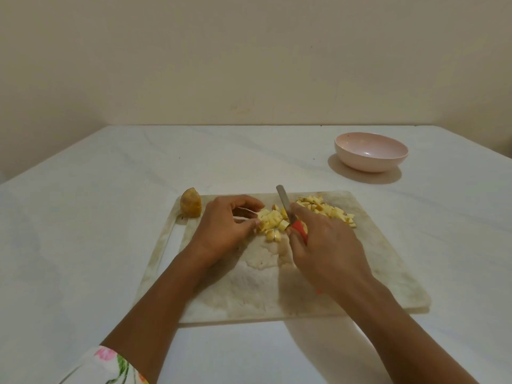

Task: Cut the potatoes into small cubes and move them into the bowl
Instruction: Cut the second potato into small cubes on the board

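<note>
Over board [360,259], right grip [327,250] clasps knife [285,203]; left grip [221,225], arched, pinches potato pieces [273,220]

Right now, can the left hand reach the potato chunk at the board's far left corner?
Probably yes: the left hand is just right of the potato chunk, bare cutting board between them, though it holds the cubes.

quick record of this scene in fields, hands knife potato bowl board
left hand: curled fingertips hold the potato cluster at its left edge
right hand: grips the knife by its red handle
knife: blade at the cluster's right side, tip pointing away
potato cluster: middle of the cutting board, mostly cubed
cube pile: far right part of the board
uncut potato chunk: board's far left corner, skin on
bowl: pink, on the table beyond the board, to the right, no potato visible inside
</note>
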